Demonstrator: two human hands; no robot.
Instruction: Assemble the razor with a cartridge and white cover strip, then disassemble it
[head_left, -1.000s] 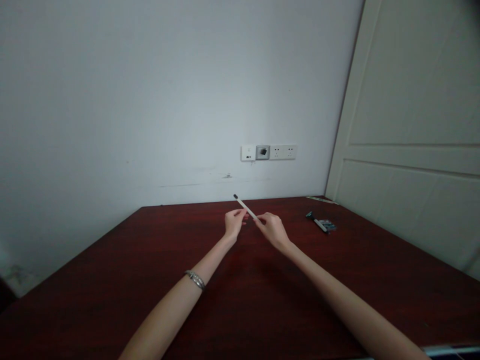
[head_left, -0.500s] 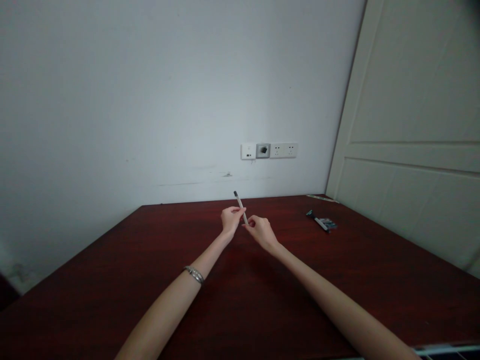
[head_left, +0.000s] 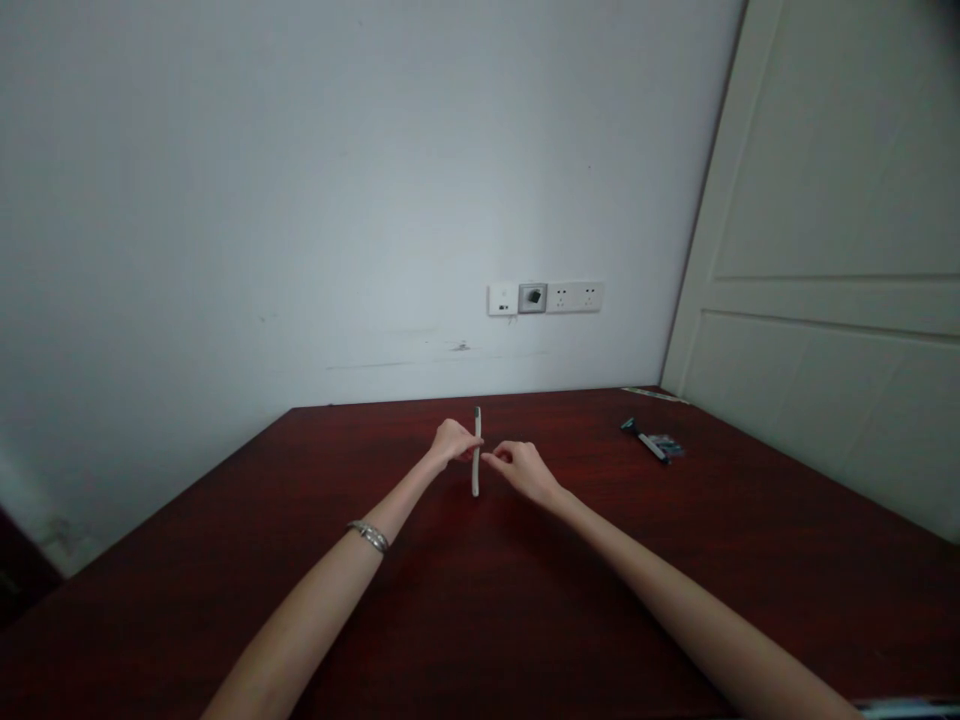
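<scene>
A white toothbrush [head_left: 476,470] with a dark bristled head stands nearly upright above the table, head at the top. My left hand [head_left: 452,440] pinches it around the middle of its handle, between thumb and fingers. A bracelet circles that wrist. Just to the right of the handle is my right hand [head_left: 523,468], thumb and fingers drawn together in a pinch with nothing visible in them. Its fingertips come very close to the toothbrush.
On the dark red table [head_left: 360,620], to the right, lies a razor [head_left: 646,441] beside a small clear packet [head_left: 667,446]. A thin pale strip [head_left: 654,395] lies at the back right corner. Wall sockets [head_left: 574,297] sit above the table, and a pale door panel [head_left: 840,380] borders the right.
The toothbrush has turned from a leftward slant to nearly upright and sits lower. My right fingers, earlier at its lower end, have come away from it. My left hand still grips it.
</scene>
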